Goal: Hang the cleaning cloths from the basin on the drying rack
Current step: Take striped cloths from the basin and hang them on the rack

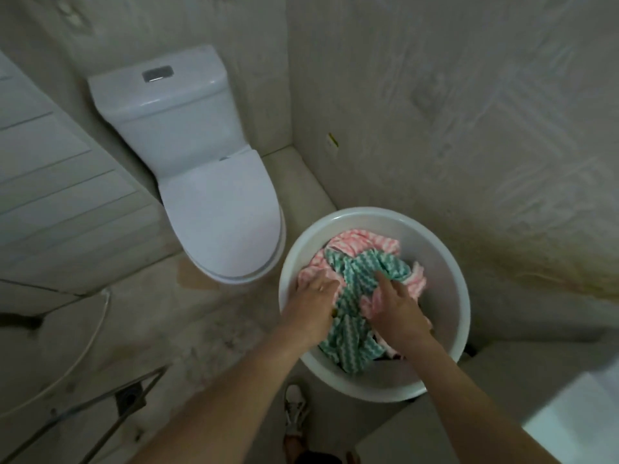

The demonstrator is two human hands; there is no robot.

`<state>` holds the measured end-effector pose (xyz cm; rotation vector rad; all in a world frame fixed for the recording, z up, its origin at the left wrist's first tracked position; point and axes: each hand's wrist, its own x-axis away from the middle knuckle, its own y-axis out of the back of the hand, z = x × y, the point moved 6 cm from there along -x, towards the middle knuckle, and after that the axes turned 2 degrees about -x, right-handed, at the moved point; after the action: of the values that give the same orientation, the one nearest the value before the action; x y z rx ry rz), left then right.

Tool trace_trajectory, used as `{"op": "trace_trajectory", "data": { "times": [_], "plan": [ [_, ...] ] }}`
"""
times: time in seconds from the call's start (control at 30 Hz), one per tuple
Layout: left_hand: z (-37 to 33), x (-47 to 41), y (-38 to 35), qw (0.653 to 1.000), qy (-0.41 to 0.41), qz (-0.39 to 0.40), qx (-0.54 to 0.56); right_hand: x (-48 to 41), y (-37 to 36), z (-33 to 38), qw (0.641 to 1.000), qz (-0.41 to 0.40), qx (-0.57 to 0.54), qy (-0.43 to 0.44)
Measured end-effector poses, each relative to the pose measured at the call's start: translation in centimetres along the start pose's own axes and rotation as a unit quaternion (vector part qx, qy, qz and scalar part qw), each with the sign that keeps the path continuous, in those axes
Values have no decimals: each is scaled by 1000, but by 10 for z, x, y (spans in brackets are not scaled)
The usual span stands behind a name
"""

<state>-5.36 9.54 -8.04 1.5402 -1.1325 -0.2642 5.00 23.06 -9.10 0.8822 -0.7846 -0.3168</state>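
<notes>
A round white basin (445,259) stands on the floor by the wall and holds a heap of striped cloths. A green-and-white cloth (358,272) lies across the top, and a pink-and-white cloth (360,241) lies under it at the back. Both of my hands are inside the basin. My left hand (315,296) rests on the cloths at the left, fingers curled into the pink and green fabric. My right hand (397,311) presses on the heap at the right, gripping the green cloth with one finger stretched forward.
A white toilet (214,202) with its lid down stands left of the basin. Thin metal bars (100,400) of a frame and a hose (90,333) cross the lower left. My shoe (296,410) is below the basin. A white ledge (576,416) is at the lower right.
</notes>
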Motion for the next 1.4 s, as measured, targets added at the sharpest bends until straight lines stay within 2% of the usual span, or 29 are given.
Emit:
{"op": "trace_trajectory", "data": {
  "times": [0.17, 0.23, 0.3, 0.37, 0.43, 0.47, 0.53, 0.57, 0.6, 0.7, 0.77, 0.83, 0.9, 0.97, 1.03, 1.1, 1.17, 1.27, 1.33, 1.4],
  "plan": [
    [-1, -19, 0, 998, 56, -12, -38, -12, 14, -2, 993, -57, 47, 87],
    [-4, -18, 11, 997, 38, -60, -2, -11, 21, -4, 990, -70, 47, 111],
    [-7, -11, 31, 988, -2, -149, 39, -8, 35, -3, 985, -92, 40, 142],
    [-14, 5, 58, 964, -52, -256, 53, 1, 55, 6, 975, -120, 40, 181],
    [-21, 19, 75, 946, -73, -298, 108, 15, 79, 16, 965, -153, -33, 211],
    [-23, 22, 80, 944, -70, -288, 145, 22, 90, 21, 958, -159, -111, 210],
    [-30, 22, 69, 954, -74, -220, 189, 27, 98, 22, 930, -116, -312, 155],
    [-37, 20, 58, 966, -81, -173, 177, 28, 98, 21, 912, -94, -380, 121],
    [-42, 16, 42, 979, -81, -121, 145, 27, 96, 21, 907, -90, -397, 107],
    [-55, 12, -10, 998, -31, 55, 17, 25, 86, 16, 925, -83, -356, 105],
    [-58, 13, -29, 993, 6, 98, -60, 24, 74, 12, 934, -50, -338, 104],
    [-55, 11, -35, 990, 44, 99, -86, 24, 57, 5, 941, 8, -326, 86],
    [-48, 9, -32, 993, 90, 71, -14, 28, 43, 0, 950, 56, -300, 74],
    [-39, 10, -18, 981, 115, 44, 150, 32, 35, 0, 953, 88, -279, 77],
    [-31, 19, 7, 923, 126, 13, 364, 37, 31, 1, 937, 134, -316, 71],
    [-23, 35, 35, 830, 155, -11, 536, 41, 33, 13, 917, 180, -349, 76],
    [-20, 47, 55, 738, 174, -34, 651, 44, 40, 29, 908, 209, -351, 96],
    [-18, 66, 77, 622, 191, -77, 755, 53, 59, 68, 885, 187, -402, 141],
    [-14, 75, 88, 587, 191, -106, 779, 61, 72, 93, 860, 183, -454, 146],
    [-3, 89, 98, 566, 188, -144, 790, 68, 77, 112, 827, 198, -515, 109]
  ]
}}
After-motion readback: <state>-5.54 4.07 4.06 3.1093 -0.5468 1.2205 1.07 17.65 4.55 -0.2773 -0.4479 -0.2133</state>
